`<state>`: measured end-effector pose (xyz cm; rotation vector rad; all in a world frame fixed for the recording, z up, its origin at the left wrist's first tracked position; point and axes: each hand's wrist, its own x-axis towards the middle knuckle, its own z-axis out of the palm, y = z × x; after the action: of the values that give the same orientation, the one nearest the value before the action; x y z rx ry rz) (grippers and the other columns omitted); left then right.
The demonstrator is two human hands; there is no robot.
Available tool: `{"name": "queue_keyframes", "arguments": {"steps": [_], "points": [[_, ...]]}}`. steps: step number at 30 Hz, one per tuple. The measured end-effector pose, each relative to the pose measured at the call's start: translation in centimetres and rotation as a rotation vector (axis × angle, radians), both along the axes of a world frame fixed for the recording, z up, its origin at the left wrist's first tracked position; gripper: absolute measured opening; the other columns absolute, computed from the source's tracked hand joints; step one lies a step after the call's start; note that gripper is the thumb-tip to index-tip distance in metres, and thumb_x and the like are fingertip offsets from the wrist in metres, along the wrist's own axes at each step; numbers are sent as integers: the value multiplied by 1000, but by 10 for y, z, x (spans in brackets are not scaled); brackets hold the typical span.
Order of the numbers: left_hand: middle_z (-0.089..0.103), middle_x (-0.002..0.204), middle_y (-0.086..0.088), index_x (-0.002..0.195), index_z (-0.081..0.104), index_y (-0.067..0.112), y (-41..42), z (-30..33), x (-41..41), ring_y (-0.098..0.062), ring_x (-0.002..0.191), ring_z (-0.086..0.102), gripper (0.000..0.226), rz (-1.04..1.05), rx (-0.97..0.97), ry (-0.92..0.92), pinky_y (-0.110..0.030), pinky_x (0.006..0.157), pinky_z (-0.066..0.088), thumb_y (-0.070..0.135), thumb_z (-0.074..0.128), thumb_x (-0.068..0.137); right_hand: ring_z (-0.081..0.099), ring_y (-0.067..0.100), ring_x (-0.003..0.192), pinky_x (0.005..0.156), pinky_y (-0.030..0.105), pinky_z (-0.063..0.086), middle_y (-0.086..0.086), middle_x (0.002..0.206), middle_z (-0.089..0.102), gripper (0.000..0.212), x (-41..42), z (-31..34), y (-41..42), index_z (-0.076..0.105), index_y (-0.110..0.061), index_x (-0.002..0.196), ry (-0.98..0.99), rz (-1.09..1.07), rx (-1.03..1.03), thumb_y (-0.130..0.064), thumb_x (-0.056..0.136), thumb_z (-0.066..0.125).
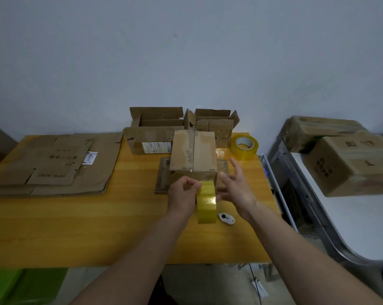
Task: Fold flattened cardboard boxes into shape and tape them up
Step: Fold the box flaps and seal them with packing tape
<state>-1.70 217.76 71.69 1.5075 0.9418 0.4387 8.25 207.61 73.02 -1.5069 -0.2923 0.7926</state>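
A small folded cardboard box [192, 150] stands on the yellow table [76, 227], its top flaps closed with clear tape along the seam. My left hand [183, 198] grips a yellowish tape roll [206, 202] just in front of the box, the roll held on edge. My right hand [236, 188] hovers beside the roll and the box's right front corner, fingers spread and holding nothing. A stack of flattened cardboard boxes [54, 164] lies at the table's left.
Two open boxes [155, 130] [214, 123] stand at the back by the wall. A second tape roll [244, 146] sits at the back right. A small white cutter [226, 218] lies near my right wrist. More boxes [349, 159] rest on a white surface to the right.
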Motion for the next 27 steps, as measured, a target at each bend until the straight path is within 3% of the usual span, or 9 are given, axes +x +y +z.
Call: {"name": "queue_keyframes", "arguments": {"steps": [3, 5, 10, 15, 19, 22, 24, 26, 27], "points": [[64, 89, -7, 79, 65, 15, 3, 1, -3, -30, 92, 63, 10, -22, -9, -21, -53, 83, 54, 17, 65, 89, 57, 28, 114, 91, 48, 52, 2, 134, 49, 44, -1, 1, 0, 58, -32, 125, -256, 219, -86, -6, 90, 61], [63, 88, -9, 79, 64, 14, 5, 1, -5, -29, 89, 62, 10, -36, -11, -32, -51, 81, 56, 16, 65, 89, 47, 21, 125, 100, 47, 46, 0, 142, 41, 35, -3, 2, 5, 68, -23, 116, -382, 253, -163, -5, 86, 67], [64, 93, -12, 81, 66, 10, 8, 1, -7, -29, 90, 63, 8, -56, -33, -58, -48, 76, 58, 14, 67, 88, 62, 18, 104, 89, 41, 54, 5, 122, 62, 12, -2, 5, 7, 76, -12, 84, -359, 181, -152, -4, 85, 67], [67, 87, -7, 80, 67, 11, 4, 0, -3, -17, 79, 67, 10, -26, -143, -108, -29, 64, 58, 13, 65, 90, 62, 22, 103, 90, 44, 52, 4, 115, 64, 30, 1, 1, 0, 69, -16, 113, -107, 109, -67, -3, 86, 67], [69, 89, -7, 87, 68, 12, -1, -4, 9, -18, 82, 68, 10, -30, -137, -92, -33, 70, 60, 18, 63, 92, 58, 26, 85, 73, 36, 48, 20, 99, 67, 4, 6, 2, -10, 69, -6, 84, -49, 15, -60, -3, 85, 66], [69, 86, -7, 86, 68, 12, -12, -8, 25, -18, 80, 68, 10, -48, -172, -89, -37, 73, 60, 17, 62, 92, 60, 25, 85, 73, 33, 50, 16, 97, 69, 10, 11, 2, -21, 70, -10, 92, 9, -49, -33, -4, 87, 65], [68, 85, -8, 85, 67, 11, -19, -11, 36, -20, 79, 67, 10, -66, -196, -89, -40, 76, 60, 15, 62, 92, 64, 27, 98, 87, 41, 54, 15, 111, 66, 46, 17, -2, -30, 56, -23, 124, 51, -52, -36, -4, 84, 68], [68, 84, -8, 83, 67, 12, -28, -17, 47, -20, 77, 68, 10, -85, -202, -77, -39, 73, 60, 15, 63, 92, 63, 31, 106, 92, 50, 52, 16, 118, 63, 80, 24, -7, -41, 33, -37, 139, 86, -30, -106, -6, 78, 75], [69, 84, -8, 82, 68, 13, -32, -21, 51, -21, 77, 69, 10, -92, -200, -65, -39, 72, 60, 15, 64, 91, 62, 32, 107, 93, 50, 51, 16, 119, 62, 84, 27, -10, -46, 31, -32, 143, 78, -22, -168, -8, 77, 77]]}}
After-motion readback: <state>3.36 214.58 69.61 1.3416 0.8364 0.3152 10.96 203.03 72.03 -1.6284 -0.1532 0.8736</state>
